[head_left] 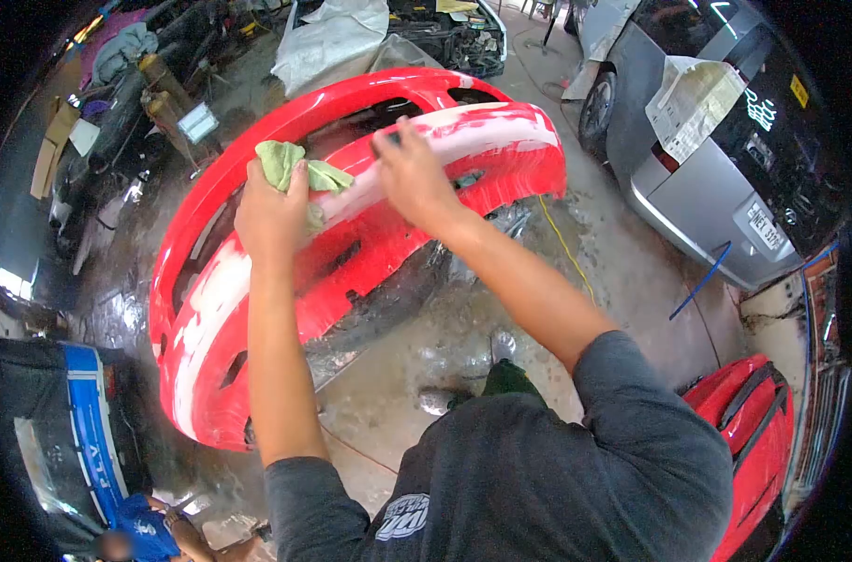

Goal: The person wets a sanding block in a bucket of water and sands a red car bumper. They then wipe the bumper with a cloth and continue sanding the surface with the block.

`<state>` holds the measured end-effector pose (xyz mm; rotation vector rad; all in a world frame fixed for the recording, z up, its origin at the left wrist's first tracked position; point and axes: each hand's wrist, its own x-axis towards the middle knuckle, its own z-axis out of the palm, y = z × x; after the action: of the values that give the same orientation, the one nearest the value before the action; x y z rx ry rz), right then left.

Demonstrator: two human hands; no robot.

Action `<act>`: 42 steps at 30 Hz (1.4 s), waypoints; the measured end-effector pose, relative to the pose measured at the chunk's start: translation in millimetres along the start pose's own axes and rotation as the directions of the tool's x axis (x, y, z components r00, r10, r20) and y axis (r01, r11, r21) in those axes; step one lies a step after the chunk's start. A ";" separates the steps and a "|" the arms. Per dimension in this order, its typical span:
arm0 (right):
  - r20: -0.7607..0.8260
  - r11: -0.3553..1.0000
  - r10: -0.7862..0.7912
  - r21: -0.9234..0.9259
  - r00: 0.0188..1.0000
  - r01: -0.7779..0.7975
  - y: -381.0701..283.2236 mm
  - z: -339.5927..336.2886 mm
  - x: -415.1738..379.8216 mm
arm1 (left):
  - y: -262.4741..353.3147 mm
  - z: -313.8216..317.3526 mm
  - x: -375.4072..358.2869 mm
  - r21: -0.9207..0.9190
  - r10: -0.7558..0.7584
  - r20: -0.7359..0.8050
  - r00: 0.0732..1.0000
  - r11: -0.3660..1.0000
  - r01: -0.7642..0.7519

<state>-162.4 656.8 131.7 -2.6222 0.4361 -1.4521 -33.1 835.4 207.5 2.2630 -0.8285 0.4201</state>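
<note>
A red car bumper (pixel 370 267) with whitish sanded patches lies across the view in front of me. My left hand (pixel 274 211) is closed on a light green cloth (pixel 281 161), whose loose end hangs to the right over the bumper. To its right, my right hand (pixel 412 178) is at the bumper's pale upper strip, fingers bent round a small dark item that is blurred and partly hidden by them.
A silver vehicle (pixel 707 197) with paper on it stands at the right. Another red bumper (pixel 749 440) is at the lower right. A person in blue (pixel 149 529) is at the lower left. A yellow cord (pixel 566 248) crosses the wet floor.
</note>
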 end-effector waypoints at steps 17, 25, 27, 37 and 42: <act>0.091 0.925 0.323 0.182 0.942 -0.334 107.8 -29.9 39.6 | -5.0 1.2 -5.1 -0.092 0.018 -0.020 1.000 0.996 -0.020; 0.133 0.999 0.009 0.043 0.991 -0.015 -2.4 9.9 46.7 | -3.3 11.1 -2.4 -0.022 -0.089 -0.064 0.994 0.996 0.088; 0.087 0.964 -0.196 0.199 0.977 0.175 -25.1 18.3 51.6 | -6.4 14.8 -3.0 -0.026 -0.077 -0.097 0.992 0.997 0.075; 0.439 0.707 -0.707 0.454 0.555 0.542 174.7 -62.6 62.2 | 2.2 33.9 -5.0 0.122 -0.185 -0.363 0.913 0.962 0.244; 0.270 0.456 -0.889 0.590 0.369 0.666 133.5 -29.3 107.0 | 13.7 38.3 -2.1 -0.128 -0.356 -0.403 0.843 0.934 0.334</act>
<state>-159.5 498.4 202.8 -2.7556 -1.2757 -0.5981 -41.3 801.9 185.8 2.0997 -0.1989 0.6736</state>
